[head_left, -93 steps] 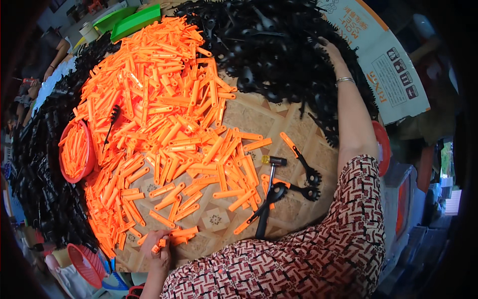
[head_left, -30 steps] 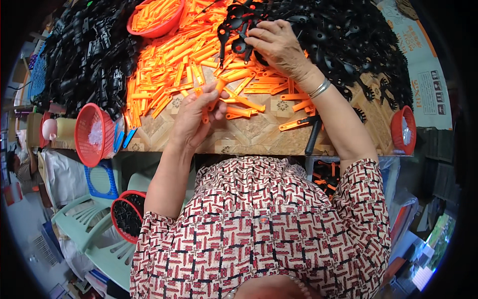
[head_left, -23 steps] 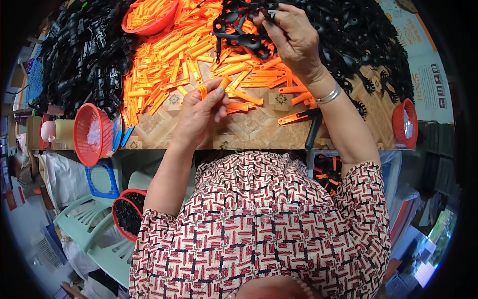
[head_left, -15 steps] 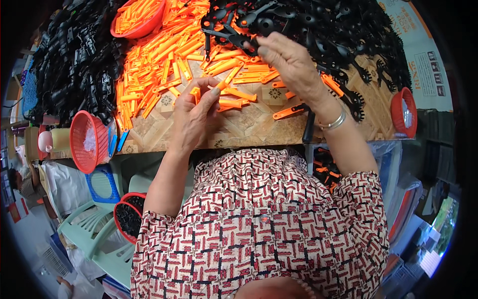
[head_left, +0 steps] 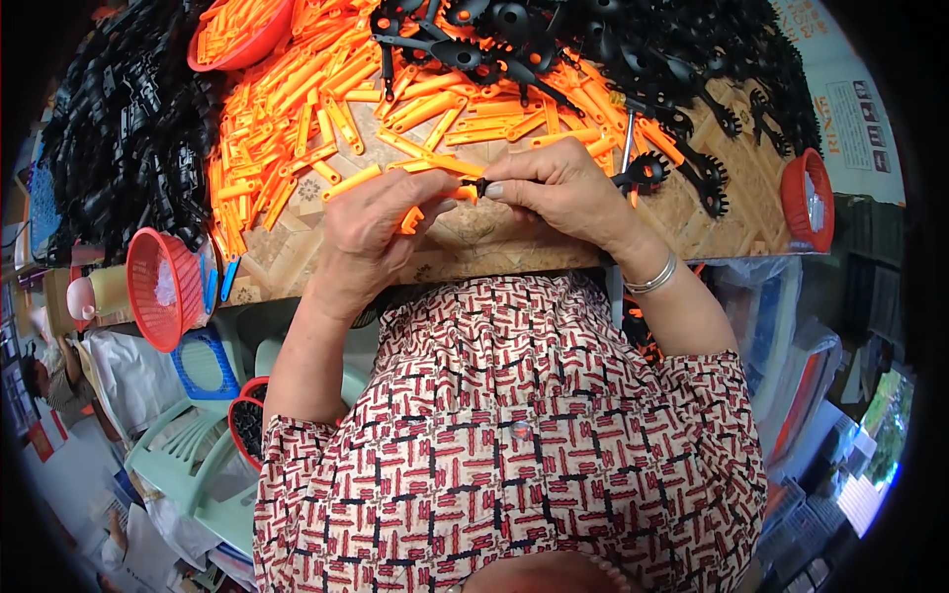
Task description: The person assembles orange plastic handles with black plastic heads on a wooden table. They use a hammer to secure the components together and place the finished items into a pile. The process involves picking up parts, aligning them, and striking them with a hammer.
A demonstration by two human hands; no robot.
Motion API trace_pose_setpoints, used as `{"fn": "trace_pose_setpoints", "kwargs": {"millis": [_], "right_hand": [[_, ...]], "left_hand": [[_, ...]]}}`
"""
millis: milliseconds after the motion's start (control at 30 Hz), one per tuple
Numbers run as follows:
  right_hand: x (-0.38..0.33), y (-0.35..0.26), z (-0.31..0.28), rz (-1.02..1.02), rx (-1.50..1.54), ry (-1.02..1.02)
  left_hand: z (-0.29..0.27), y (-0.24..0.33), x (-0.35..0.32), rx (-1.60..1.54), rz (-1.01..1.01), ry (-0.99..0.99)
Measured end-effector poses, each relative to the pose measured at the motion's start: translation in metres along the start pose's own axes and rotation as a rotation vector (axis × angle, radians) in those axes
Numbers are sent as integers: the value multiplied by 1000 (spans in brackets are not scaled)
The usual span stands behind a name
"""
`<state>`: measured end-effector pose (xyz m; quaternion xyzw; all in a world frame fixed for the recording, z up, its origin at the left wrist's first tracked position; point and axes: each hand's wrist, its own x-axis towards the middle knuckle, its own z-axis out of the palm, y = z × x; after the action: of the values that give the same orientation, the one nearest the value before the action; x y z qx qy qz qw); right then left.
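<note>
My left hand (head_left: 371, 222) is closed around orange plastic handle pieces; one end (head_left: 410, 219) sticks out below the fingers and another (head_left: 463, 194) points toward my right hand. My right hand (head_left: 559, 188) pinches a small black plastic end (head_left: 481, 185), which meets the tip of the orange piece between the two hands. A black toothed head (head_left: 647, 172), like a pasta server's, shows just beyond the right hand's knuckles; it seems to belong to the same black piece, but the fingers hide the middle. Loose orange handles (head_left: 430, 158) lie just beyond both hands.
Black utensil heads (head_left: 633, 59) are heaped at the far right, orange handles (head_left: 287, 109) left of centre, black parts (head_left: 129, 148) at far left. Red baskets stand at the left (head_left: 143, 287) and right (head_left: 794, 198) table edges. A red bowl (head_left: 282, 40) of handles stands far back.
My right hand has come back from the black heap toward the left hand, now with a black piece in its fingers. The left hand has turned over and moved slightly nearer.
</note>
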<state>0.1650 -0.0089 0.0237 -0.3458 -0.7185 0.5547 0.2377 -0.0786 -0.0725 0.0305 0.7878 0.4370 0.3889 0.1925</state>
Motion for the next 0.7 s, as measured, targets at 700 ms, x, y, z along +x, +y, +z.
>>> {"fn": "trace_pose_setpoints", "kwargs": {"millis": [700], "right_hand": [[-10, 20, 9, -296, -226, -14]], "left_hand": [[18, 18, -11, 110, -82, 17]]}}
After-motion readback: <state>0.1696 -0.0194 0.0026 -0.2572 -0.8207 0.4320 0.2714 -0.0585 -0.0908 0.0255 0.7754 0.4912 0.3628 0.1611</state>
